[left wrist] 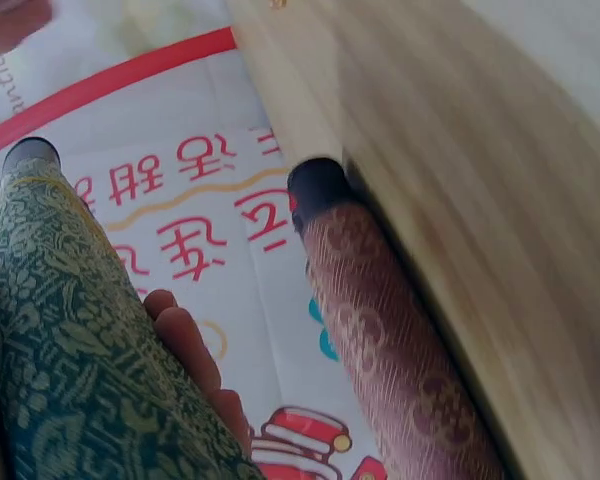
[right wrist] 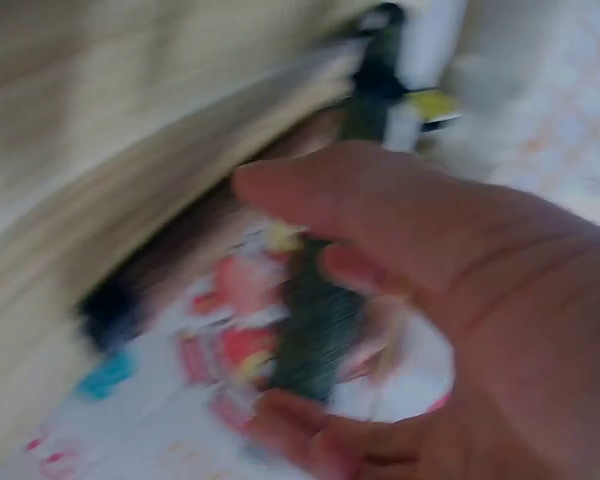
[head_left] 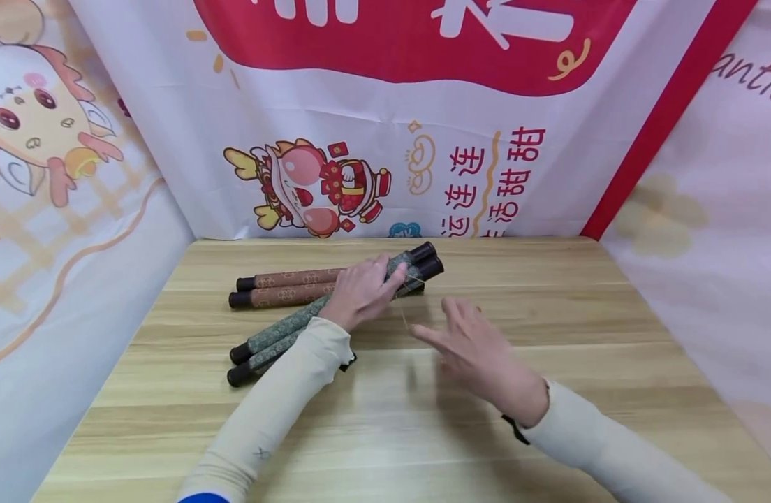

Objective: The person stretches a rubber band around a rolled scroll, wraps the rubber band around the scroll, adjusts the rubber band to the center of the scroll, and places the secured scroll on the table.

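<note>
A pair of green patterned scrolls [head_left: 285,327] with dark end knobs lies slanted, its far right end raised over the brown scrolls. My left hand [head_left: 363,288] grips the green pair near that end; in the left wrist view its fingers [left wrist: 188,345] curl round the green fabric [left wrist: 75,330]. A thin yellowish band [left wrist: 40,182] circles the pair just below the knob. From there a thin strand hangs or stretches towards my right hand [head_left: 480,353], whose thumb and fingers are spread apart. The right wrist view is blurred, so contact with the strand is unclear.
Two brown patterned scrolls [head_left: 294,287] with dark knobs lie side by side behind the green ones. Under everything is a light wooden table [head_left: 586,363]. A printed cloth [head_left: 524,195] hangs at its back edge, with more printed cloth [head_left: 687,209] along the sides.
</note>
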A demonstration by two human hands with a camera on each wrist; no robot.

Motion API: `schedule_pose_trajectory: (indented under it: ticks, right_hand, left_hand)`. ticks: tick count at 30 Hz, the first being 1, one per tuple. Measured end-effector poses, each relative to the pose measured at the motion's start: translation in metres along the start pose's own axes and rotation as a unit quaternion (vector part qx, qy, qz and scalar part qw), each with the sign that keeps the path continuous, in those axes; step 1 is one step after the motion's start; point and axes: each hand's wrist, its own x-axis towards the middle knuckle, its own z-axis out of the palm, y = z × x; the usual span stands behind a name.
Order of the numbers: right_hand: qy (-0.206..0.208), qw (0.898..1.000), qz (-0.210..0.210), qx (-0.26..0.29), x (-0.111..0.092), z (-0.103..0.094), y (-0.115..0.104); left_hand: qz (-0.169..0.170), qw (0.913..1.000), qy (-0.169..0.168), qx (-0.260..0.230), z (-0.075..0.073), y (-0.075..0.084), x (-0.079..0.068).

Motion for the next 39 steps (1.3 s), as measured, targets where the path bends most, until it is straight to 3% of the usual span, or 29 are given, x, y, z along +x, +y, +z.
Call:
schedule_pose_trajectory:
  ticks: [5, 8, 12, 15, 20, 22, 24, 27, 28, 30, 31, 33, 35, 39]
  right_hand:
    - [0.019, 0.996, 0.006, 0.082, -0.012, 0.019, 0.040]
    - [0.050, 0.990, -0.014, 0.130, -0.012, 0.021, 0.061]
    - [0.081, 0.973, -0.065, 0.204, -0.008, 0.018, 0.074]
    - [0.113, 0.955, -0.115, 0.249, -0.003, 0.019, 0.073]
    - [0.173, 0.918, -0.190, 0.302, 0.003, 0.027, 0.063]
    - [0.157, 0.888, -0.191, 0.389, 0.004, 0.030, 0.062]
    - [0.146, 0.840, -0.144, 0.502, 0.003, 0.032, 0.063]
    - [0.158, 0.756, -0.005, 0.635, 0.002, 0.036, 0.068]
    - [0.165, 0.740, 0.046, 0.651, 0.002, 0.037, 0.070]
    - [0.142, 0.730, 0.127, 0.656, 0.005, 0.037, 0.072]
    - [0.119, 0.732, 0.150, 0.654, 0.007, 0.036, 0.072]
    - [0.063, 0.730, 0.164, 0.661, 0.010, 0.034, 0.069]
    - [0.018, 0.720, 0.165, 0.674, 0.014, 0.030, 0.065]
    - [-0.007, 0.716, 0.189, 0.672, 0.023, 0.022, 0.054]
  left_hand:
    - [0.037, 0.9992, -0.013, -0.009, -0.011, -0.010, -0.011]
    - [0.070, 0.9954, -0.063, -0.019, -0.018, -0.008, -0.024]
    - [0.118, 0.9820, -0.137, -0.056, -0.030, 0.003, -0.041]
    - [0.150, 0.9736, -0.148, -0.086, -0.040, 0.012, -0.049]
    - [0.200, 0.9636, -0.131, -0.119, -0.055, 0.023, -0.050]
    - [0.213, 0.9597, -0.126, -0.134, -0.057, 0.024, -0.049]
    - [0.210, 0.9590, -0.120, -0.147, -0.056, 0.025, -0.049]
    - [0.196, 0.9608, -0.117, -0.157, -0.051, 0.025, -0.049]
    - [0.189, 0.9629, -0.117, -0.153, -0.049, 0.025, -0.049]
    - [0.179, 0.9689, -0.112, -0.129, -0.044, 0.025, -0.049]
    - [0.178, 0.9712, -0.108, -0.115, -0.041, 0.026, -0.048]
    - [0.177, 0.9766, -0.094, -0.078, -0.035, 0.026, -0.046]
    - [0.177, 0.9804, -0.075, -0.044, -0.027, 0.026, -0.042]
    - [0.166, 0.9856, -0.033, -0.002, -0.011, 0.024, -0.034]
